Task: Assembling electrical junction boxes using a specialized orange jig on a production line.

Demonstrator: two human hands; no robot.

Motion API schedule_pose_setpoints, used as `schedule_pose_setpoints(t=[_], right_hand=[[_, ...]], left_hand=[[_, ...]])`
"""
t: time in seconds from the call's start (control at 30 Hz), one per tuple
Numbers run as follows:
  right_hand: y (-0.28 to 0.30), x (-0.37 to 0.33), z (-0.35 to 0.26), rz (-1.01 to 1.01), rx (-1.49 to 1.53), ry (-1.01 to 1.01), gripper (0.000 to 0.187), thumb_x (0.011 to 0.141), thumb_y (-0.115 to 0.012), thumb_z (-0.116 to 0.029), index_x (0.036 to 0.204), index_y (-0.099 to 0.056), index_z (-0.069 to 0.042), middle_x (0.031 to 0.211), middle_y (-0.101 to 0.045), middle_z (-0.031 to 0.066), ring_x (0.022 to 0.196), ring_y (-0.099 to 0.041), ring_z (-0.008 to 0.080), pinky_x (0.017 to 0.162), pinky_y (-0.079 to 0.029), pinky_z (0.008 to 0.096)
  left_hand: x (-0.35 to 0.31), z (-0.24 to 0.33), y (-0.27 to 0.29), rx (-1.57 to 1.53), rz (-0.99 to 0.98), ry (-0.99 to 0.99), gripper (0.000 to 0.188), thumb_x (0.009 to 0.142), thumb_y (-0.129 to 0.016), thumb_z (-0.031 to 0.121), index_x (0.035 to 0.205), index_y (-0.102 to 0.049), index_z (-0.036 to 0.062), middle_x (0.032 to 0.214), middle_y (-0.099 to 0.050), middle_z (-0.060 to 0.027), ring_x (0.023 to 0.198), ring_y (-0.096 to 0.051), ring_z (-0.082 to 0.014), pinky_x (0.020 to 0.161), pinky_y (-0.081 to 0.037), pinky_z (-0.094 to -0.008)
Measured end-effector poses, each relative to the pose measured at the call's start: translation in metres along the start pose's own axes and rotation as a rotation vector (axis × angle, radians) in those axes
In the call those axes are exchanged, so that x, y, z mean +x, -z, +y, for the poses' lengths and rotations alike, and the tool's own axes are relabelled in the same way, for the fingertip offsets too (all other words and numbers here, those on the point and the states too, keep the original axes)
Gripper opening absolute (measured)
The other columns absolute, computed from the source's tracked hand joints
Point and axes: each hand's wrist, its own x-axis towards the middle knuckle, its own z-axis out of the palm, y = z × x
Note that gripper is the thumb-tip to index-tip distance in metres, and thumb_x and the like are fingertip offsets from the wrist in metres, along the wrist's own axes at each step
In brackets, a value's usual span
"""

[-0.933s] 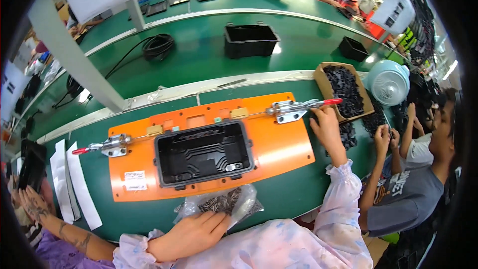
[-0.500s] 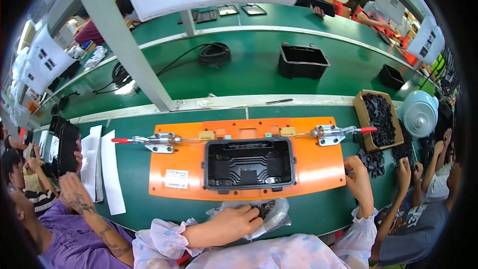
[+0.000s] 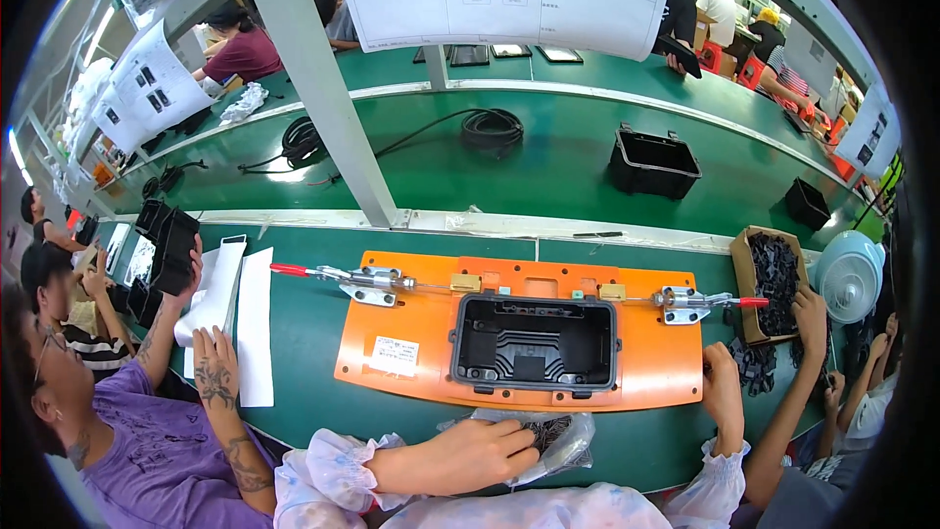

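Observation:
In front of me lies an orange fixture board point(image 3: 392, 313) with a black plastic box point(image 3: 534, 343) set in its middle, open side up. Toggle clamps with red handles sit on both sides, the left clamp point(image 3: 377, 284) and the right clamp point(image 3: 685, 304). My left hand point(image 3: 480, 453) rests over a clear plastic bag point(image 3: 568, 451) of small dark screw-like pieces at the board's near edge. Its fingers are bent together at the bag's mouth, tips hidden. My right hand point(image 3: 723, 394) is curled closed beside the board's right end; anything inside it is hidden.
A cardboard box point(image 3: 774, 284) of small black parts and a loose pile point(image 3: 749, 367) lie right, near a light-blue fan point(image 3: 848, 276). White sheets point(image 3: 257, 333) lie left. A co-worker in purple point(image 3: 162, 441) holds a black box point(image 3: 176, 250). Beyond the rail stands another black box point(image 3: 654, 165).
My view has shifted, so the bench sits further right and lower. Both my hands stay near the same places. At left, the co-worker's tattooed hand has moved onto the white sheets.

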Motion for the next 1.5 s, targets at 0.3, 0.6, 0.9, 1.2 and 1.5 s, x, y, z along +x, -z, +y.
schedule_pose_setpoints(t=[0.3,0.6,0.9,1.2,1.5], right_hand=[[0.007,-0.013,0.002,0.084,0.005,-0.054,0.016,0.077,-0.068,0.007,0.092,-0.063,0.007,0.089,-0.058,0.0168,0.076,-0.062,0.0305,0.064,-0.051,0.0361],[0.005,-0.013,0.006,0.041,0.053,-0.059,0.016,0.076,-0.069,0.007,0.091,-0.064,0.006,0.09,-0.057,0.0158,0.073,-0.062,0.0293,0.061,-0.051,0.0357],[0.012,-0.017,0.01,-0.033,0.035,-0.076,0.027,0.071,-0.073,0.004,0.094,-0.059,0.003,0.091,-0.057,0.0166,0.077,-0.061,0.0326,0.066,-0.05,0.0381],[0.002,-0.015,0.03,0.136,0.502,-0.232,0.017,0.083,-0.073,0.0,0.094,-0.06,0.003,0.076,-0.063,0.0044,0.064,-0.058,0.0136,0.058,-0.047,0.0281],[0.037,-0.022,0.017,0.248,1.271,-0.258,0.025,0.098,-0.061,-0.008,0.121,-0.061,0.001,0.093,-0.064,0.0034,0.069,-0.056,0.0061,0.05,-0.04,0.0171]], left_hand=[[-0.002,-0.077,0.081,0.25,0.658,0.384,0.008,0.081,-0.073,0.008,0.088,-0.069,0.004,0.08,-0.063,-0.0068,0.076,-0.062,-0.0241,0.068,-0.051,-0.0367],[-0.003,-0.094,0.078,0.544,0.475,0.278,0.025,0.073,-0.073,0.001,0.098,-0.071,0.0014,0.086,-0.061,-0.0066,0.08,-0.06,-0.0239,0.07,-0.051,-0.0352],[0.024,-0.083,0.085,0.588,0.409,0.216,0.024,0.077,-0.069,0.004,0.1,-0.068,0.0018,0.087,-0.061,-0.0073,0.08,-0.061,-0.0243,0.074,-0.052,-0.0355],[0.144,-0.103,0.052,-0.187,0.337,0.011,0.011,0.087,-0.069,0.009,0.096,-0.07,0.0021,0.091,-0.067,-0.0107,0.081,-0.067,-0.0288,0.073,-0.054,-0.0368],[0.145,-0.099,0.036,-0.04,0.338,0.068,0.008,0.086,-0.068,0.011,0.091,-0.069,0.0054,0.091,-0.064,-0.0068,0.086,-0.065,-0.0267,0.07,-0.053,-0.0389]])
